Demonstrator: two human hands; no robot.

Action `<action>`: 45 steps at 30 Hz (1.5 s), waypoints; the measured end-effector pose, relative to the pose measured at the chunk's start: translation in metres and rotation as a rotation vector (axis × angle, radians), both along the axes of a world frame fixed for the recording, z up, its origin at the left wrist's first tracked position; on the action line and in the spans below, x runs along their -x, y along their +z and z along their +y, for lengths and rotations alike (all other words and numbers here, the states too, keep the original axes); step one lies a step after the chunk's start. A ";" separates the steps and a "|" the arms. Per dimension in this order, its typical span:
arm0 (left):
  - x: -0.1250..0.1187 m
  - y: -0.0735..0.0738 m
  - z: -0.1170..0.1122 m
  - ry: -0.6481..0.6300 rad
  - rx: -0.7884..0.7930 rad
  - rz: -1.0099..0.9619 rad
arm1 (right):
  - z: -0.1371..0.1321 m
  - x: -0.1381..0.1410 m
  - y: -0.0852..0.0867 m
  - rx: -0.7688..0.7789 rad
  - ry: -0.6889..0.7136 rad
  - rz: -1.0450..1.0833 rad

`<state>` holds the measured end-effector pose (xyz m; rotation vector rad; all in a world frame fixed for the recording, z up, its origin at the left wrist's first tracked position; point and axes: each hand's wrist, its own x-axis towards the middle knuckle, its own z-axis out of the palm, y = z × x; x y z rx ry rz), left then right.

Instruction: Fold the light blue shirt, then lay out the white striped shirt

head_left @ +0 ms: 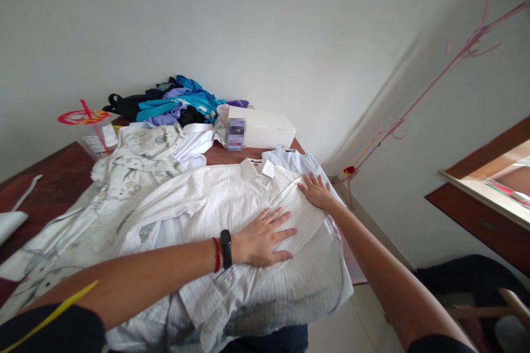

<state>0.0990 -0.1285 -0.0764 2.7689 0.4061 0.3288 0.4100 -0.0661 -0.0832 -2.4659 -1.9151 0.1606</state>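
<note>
A white striped shirt (pixel 232 193) with a collar lies spread over the table, its lower part hanging past the front edge. My left hand (pixel 265 237) rests flat on the middle of the shirt, fingers spread. Near the shirt's right shoulder, my right hand (pixel 318 192) presses flat with its fingers apart. Beneath and behind the shirt shows a pale blue garment (pixel 292 159). To the left lies a light garment with a cartoon print (pixel 136 162), partly covered by the shirt's sleeve.
A heap of blue and black clothes (pixel 182 102), a white box (pixel 265 127) and a plastic cup with a red straw (pixel 93 132) stand along the back of the brown table (pixel 62 176). A pink coat rack (pixel 434 74) leans across the right side.
</note>
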 end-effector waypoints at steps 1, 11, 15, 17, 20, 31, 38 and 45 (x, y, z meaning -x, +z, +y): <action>0.000 0.001 0.000 0.000 0.004 0.003 | -0.001 0.006 0.002 -0.025 -0.019 -0.020; 0.001 0.002 0.000 -0.005 -0.009 0.025 | 0.002 0.056 -0.016 -0.040 0.025 0.037; 0.001 0.005 -0.001 -0.003 -0.025 0.046 | 0.001 0.054 -0.020 -0.090 0.017 0.062; 0.001 0.006 -0.001 -0.004 -0.028 0.058 | 0.000 0.052 -0.021 -0.131 0.019 0.095; 0.001 0.006 -0.001 -0.002 -0.035 0.064 | 0.001 0.048 -0.023 -0.209 0.020 0.160; 0.000 0.009 -0.002 0.001 -0.057 0.104 | 0.004 0.029 -0.029 -0.357 0.080 0.364; 0.001 0.008 -0.002 -0.004 -0.033 0.085 | 0.003 0.024 -0.029 -0.389 0.078 0.474; 0.001 0.009 -0.002 -0.004 -0.022 0.076 | 0.002 0.015 -0.031 -0.466 0.100 0.593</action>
